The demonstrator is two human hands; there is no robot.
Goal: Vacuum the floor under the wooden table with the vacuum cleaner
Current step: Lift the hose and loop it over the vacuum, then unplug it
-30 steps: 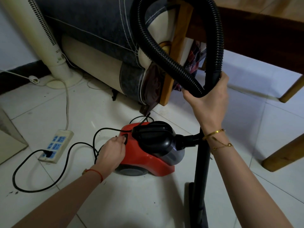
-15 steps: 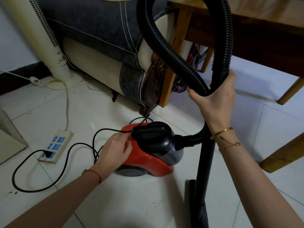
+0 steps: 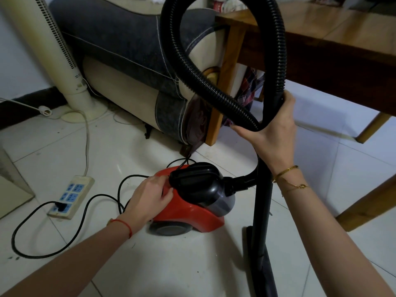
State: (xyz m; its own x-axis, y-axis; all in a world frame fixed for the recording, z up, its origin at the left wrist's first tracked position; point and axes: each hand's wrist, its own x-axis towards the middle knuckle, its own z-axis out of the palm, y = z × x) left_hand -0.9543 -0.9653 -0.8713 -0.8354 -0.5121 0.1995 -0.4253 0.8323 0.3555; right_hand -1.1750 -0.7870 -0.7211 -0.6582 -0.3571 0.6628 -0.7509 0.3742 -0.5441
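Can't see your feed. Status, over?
Left grip on red vacuum cleaner. Right grip holds hose loop. Wooden table ahead; cord loose on floor.

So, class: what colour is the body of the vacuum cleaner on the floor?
Red, with a black top; the vacuum cleaner shows best in the head view.

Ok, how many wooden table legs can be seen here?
3. One leg stands against the sofa behind the hose loop, one is at the far right, and one is near the right forearm. A fourth may be out of frame.
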